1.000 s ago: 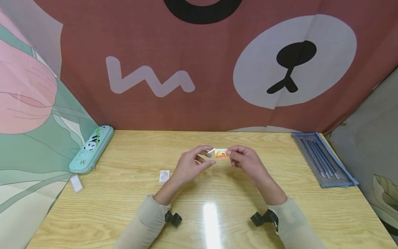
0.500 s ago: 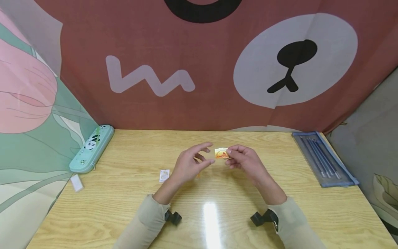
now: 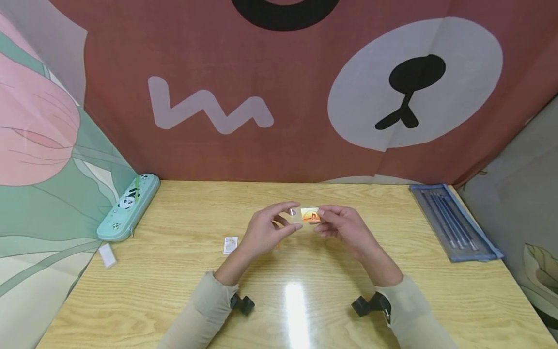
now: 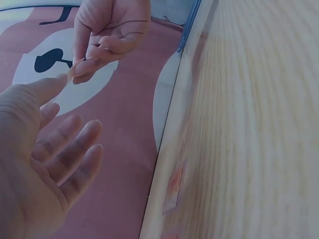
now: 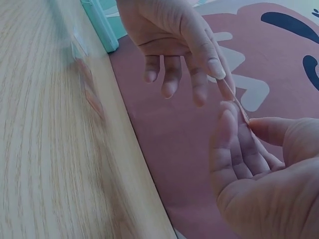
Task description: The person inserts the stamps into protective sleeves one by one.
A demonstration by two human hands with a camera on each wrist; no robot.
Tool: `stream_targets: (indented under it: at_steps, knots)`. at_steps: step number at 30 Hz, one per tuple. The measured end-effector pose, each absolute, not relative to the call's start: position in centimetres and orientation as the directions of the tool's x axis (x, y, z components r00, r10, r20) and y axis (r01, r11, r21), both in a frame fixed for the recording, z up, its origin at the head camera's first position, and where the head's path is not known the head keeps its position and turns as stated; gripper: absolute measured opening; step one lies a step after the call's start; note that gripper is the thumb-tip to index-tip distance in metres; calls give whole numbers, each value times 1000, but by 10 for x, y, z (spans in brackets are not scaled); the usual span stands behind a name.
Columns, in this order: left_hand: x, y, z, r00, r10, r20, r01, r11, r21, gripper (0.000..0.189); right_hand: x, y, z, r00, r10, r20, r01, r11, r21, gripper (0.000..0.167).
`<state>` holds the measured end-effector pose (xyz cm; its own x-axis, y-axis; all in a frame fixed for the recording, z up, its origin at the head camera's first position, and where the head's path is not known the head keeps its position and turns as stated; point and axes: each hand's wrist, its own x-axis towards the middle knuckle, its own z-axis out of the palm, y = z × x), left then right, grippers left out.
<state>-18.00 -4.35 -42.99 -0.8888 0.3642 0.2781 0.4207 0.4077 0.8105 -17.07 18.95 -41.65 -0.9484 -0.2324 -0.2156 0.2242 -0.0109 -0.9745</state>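
Above the table, both hands meet at a small stamp-like card (image 3: 310,215) printed in orange and yellow. My right hand (image 3: 344,229) pinches its right side between thumb and forefinger. From the card's left edge a strip of clear plastic film (image 3: 295,214) reaches between the thumb and forefinger of my left hand (image 3: 266,231); in the right wrist view those fingertips grip the thin edge. The left hand's other fingers spread loosely. On the table, left of the left wrist, lies a pale stamp-like card (image 3: 230,245). An orange-printed piece (image 3: 277,246) shows partly behind the left hand.
A mint panda pencil case (image 3: 129,208) stands at the back left, with a white block (image 3: 107,256) near the table's left edge. A blue mesh pouch (image 3: 455,224) of pencils lies at the right. A fabric backdrop (image 3: 244,160) rises behind the wooden table (image 3: 174,300).
Half a second ago a gap showed between the left fingertips and the card; now clear film spans it. The white slanted glint of one second ago is gone. The right hand keeps its pinch.
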Motion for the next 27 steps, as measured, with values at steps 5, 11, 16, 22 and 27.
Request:
stream_targets:
  at_steps: [5, 11, 16, 22, 27]
  knots:
    - [-180, -43, -430, -894, 360, 266, 409, 414, 813, 46, -170, 190, -416, -940, -255, -224, 232, 1, -973, 43]
    - [-180, -43, -432, -892, 359, 275, 416, 415, 809, 45, -171, 190, -416, -940, -246, -236, 240, 12, -971, 43]
    - [-181, -43, -433, -892, 361, 273, 417, 421, 805, 45, -171, 188, -417, -943, -228, -243, 248, 6, -969, 41]
    - [-180, -43, -432, -891, 360, 275, 420, 426, 802, 46, -171, 187, -417, -948, -212, -239, 242, 12, -970, 39]
    - [-179, -42, -432, -893, 361, 269, 416, 432, 801, 46, -170, 186, -416, -950, -205, -234, 238, 7, -971, 36]
